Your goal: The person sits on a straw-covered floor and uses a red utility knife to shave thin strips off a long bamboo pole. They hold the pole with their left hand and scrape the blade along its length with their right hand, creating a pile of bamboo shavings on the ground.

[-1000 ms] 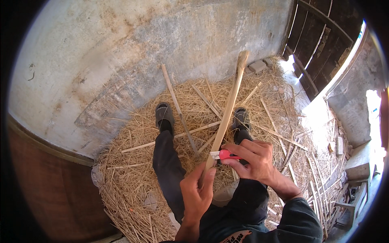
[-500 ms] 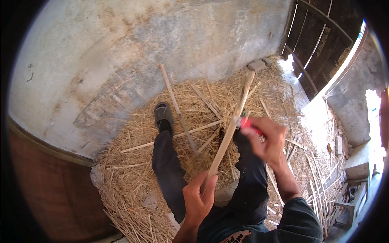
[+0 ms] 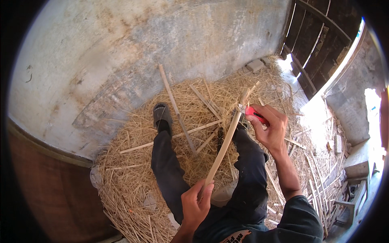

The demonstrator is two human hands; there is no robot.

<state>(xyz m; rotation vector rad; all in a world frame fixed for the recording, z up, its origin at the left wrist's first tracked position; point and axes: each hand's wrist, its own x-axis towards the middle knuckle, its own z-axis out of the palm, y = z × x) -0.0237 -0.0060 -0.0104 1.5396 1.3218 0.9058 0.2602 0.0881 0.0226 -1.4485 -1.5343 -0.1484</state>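
My left hand (image 3: 196,204) is closed round the near end of a long, pale wooden strip (image 3: 223,151). The strip slants up and away to the right, between my legs. In my right hand (image 3: 272,127) is a red-handled utility knife (image 3: 252,111), gripped by fingers and thumb. Its short metal blade meets the strip near the far end. Beyond the blade, thin pale shavings curl off the wood and partly hide the tip.
Straw-like shavings (image 3: 133,178) cover the floor, with loose strips (image 3: 177,109) lying across them. My legs and one dark sandal (image 3: 162,112) frame the work. A stained wall (image 3: 142,48) rises ahead, a plank door (image 3: 314,44) stands far right, and a brown panel (image 3: 52,178) is at left.
My right hand and the knife have moved slightly up along the strip, away from me. The strip's far part now looks bent or split at the blade. My left hand has hardly moved.
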